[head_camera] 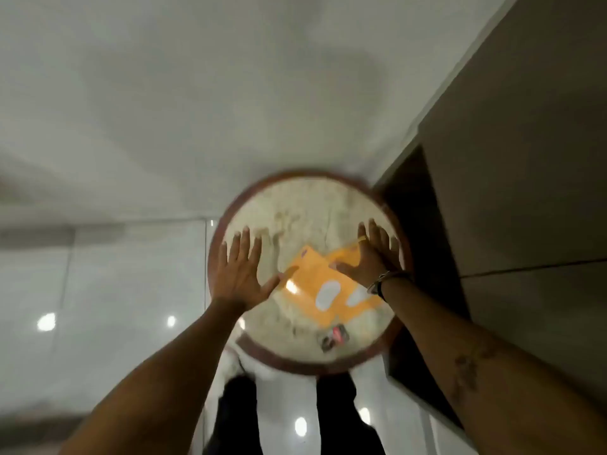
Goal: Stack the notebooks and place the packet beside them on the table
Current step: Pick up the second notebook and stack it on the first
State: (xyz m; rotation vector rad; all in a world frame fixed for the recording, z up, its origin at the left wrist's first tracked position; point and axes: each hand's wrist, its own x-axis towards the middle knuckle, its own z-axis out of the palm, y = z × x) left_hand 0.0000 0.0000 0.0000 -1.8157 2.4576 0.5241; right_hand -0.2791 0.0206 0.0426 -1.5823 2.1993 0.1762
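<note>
Two orange notebooks lie overlapping on a small round table (pixel 262 198) with a pale marbled top and a dark red rim. The nearer notebook (pixel 315 274) has white oval marks; the other (pixel 345 256) sticks out behind it to the right. My right hand (pixel 371 254) lies flat with spread fingers on the far right corner of the notebooks. My left hand (pixel 243 267) hovers open over the table's left side, thumb near the notebooks' left edge. A small dark and red packet (pixel 335 336) rests near the table's front edge. The view is blurred.
A dark wooden cabinet or door (pixel 509 192) stands close to the table's right side. Glossy white floor tiles (pixel 115 290) surround the table. My dark trouser legs (pixel 335 415) are just below the table's near rim.
</note>
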